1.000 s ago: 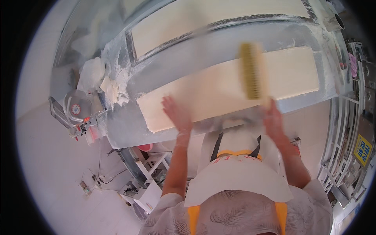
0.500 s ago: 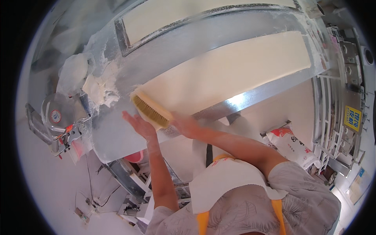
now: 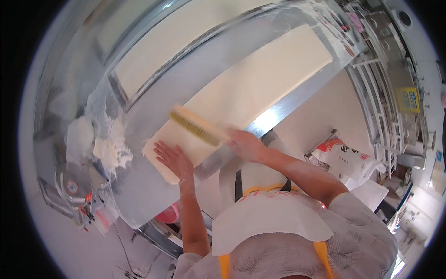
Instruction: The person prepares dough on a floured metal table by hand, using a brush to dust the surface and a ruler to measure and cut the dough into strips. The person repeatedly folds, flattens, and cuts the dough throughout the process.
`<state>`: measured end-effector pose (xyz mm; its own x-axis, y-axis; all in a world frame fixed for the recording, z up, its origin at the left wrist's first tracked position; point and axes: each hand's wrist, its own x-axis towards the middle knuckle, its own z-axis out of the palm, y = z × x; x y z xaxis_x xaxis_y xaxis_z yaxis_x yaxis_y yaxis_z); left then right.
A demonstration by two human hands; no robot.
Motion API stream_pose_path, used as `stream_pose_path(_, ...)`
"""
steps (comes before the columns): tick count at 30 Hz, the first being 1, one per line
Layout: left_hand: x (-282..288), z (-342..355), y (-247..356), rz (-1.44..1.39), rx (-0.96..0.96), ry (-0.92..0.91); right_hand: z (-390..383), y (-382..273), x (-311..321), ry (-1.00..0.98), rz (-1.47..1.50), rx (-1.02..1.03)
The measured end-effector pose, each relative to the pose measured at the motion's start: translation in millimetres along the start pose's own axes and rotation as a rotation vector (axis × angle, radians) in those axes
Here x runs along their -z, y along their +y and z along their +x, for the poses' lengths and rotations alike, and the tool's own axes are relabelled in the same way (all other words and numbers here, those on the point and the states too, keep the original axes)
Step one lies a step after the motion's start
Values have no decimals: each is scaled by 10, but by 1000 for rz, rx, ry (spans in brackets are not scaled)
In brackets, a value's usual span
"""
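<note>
A long pale sheet of dough (image 3: 260, 76) lies across the metal worktable. My right hand (image 3: 246, 145) grips a wooden-backed brush (image 3: 197, 124) by its near end. The brush has yellowish bristles and is tilted over the dough, slightly blurred; whether the bristles touch the dough I cannot tell. My left hand (image 3: 174, 160) is spread, palm down, on or just over the left end of the dough. Its fingers are apart and hold nothing.
Loose flour and dough scraps (image 3: 111, 146) lie at the table's left, near a machine with a clear round cover (image 3: 69, 186). A framed pale panel (image 3: 153, 60) stands beyond the dough. Right of me are a printed sack (image 3: 341, 156) and a white rack (image 3: 376, 102).
The brush in my right hand has moved from the dough's left end further right along it. My left hand has come over the dough's left end, fingers spread. The view has turned.
</note>
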<state>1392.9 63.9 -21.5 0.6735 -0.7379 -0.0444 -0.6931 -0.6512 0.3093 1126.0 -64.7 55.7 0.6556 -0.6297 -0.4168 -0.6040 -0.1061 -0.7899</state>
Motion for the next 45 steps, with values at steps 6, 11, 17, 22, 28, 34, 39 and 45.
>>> stream_pose_path(6, -269, 162, 1200, -28, -128, -72, -155, 1237, 1924, 158, -19, -432)
stream_pose_path(11, -592, 218, 2119, 4, -179, -86, -574, 2085, 3262, 713, -78, -294)
stream_pose_path(17, -1021, 252, 3114, 46, -166, -133, -286, 2220, 3245, 172, -98, -173)
stream_pose_path(22, -1096, 232, 3316, 144, -85, -130, -475, 3008, 4635, 506, -6, -366)
stream_pose_path(28, -1163, 272, 3369, 143, -90, -115, -616, 2951, 4180, 348, -57, -132)
stream_pose_path(34, -1169, 244, 3342, 132, -100, -102, -772, 3102, 5090, 692, 107, -448)
stream_pose_path(39, -1199, 244, 3259, 162, -122, -99, -858, 3227, 4816, 674, 80, -347)
stream_pose_path(45, -1111, 282, 3131, 31, -209, -28, -128, 2301, 4604, 660, 632, -256)
